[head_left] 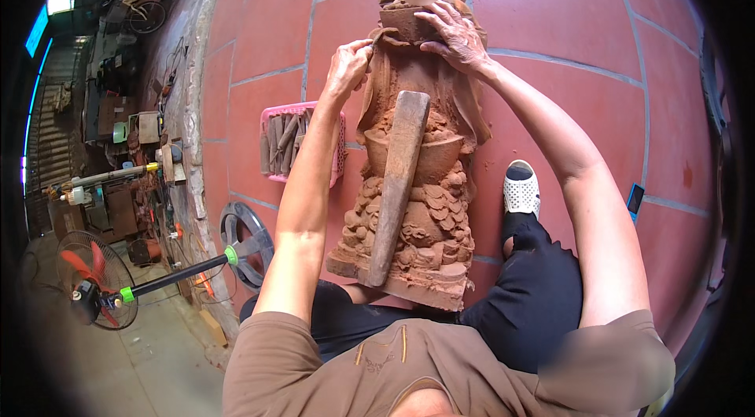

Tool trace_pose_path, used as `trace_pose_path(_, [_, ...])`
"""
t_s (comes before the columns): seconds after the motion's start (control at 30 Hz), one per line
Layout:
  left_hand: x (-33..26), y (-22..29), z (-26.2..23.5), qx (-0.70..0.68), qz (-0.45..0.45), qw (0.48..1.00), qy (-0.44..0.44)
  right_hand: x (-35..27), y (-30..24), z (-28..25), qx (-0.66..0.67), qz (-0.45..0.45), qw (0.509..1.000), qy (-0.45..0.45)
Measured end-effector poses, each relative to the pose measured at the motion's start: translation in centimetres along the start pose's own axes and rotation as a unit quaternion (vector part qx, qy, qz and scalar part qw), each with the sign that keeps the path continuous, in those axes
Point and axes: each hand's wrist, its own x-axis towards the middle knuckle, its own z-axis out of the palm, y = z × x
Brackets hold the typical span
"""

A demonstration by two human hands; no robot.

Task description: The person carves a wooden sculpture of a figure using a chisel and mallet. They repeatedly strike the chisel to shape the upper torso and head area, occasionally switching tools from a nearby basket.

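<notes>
A carved reddish-brown wooden statue [417, 213] lies lengthwise on the floor in front of me, its base toward my body and its head at the far end. Near the statue's upper left side, my left hand [350, 69] is closed, with a thin dark tip by its fingers; what it grips is too small to name. My right hand [458, 41] rests on the upper chest just below the head, fingers stretched out and apart. A long worn wooden club [403, 181] lies along the statue's lower body, touched by neither hand.
A pink plastic basket [340, 157] of chisel-like tools stands left of the statue. A pedestal fan [98, 279] lies tilted farther left, its round base [244, 244] near my leg. A phone-like blue object [635, 198] is at right. Bicycles [149, 8] stand at the far left.
</notes>
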Motion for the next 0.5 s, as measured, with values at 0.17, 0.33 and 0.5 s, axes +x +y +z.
trace_pose_path(0.17, [-1.9,2.5,-2.8,0.114,-0.033,0.991,-0.063,0.2,-0.9,0.8,0.003,0.012,1.0,0.024])
trace_pose_path(0.33, [-0.6,1.1,-2.4,0.019,0.01,1.0,0.017,0.8,-1.8,0.5,-0.002,0.006,1.0,0.012])
trace_pose_path(0.5, [0.0,0.7,-0.4,0.052,0.02,0.998,0.012,0.3,-0.9,0.1,-0.003,0.012,1.0,0.005])
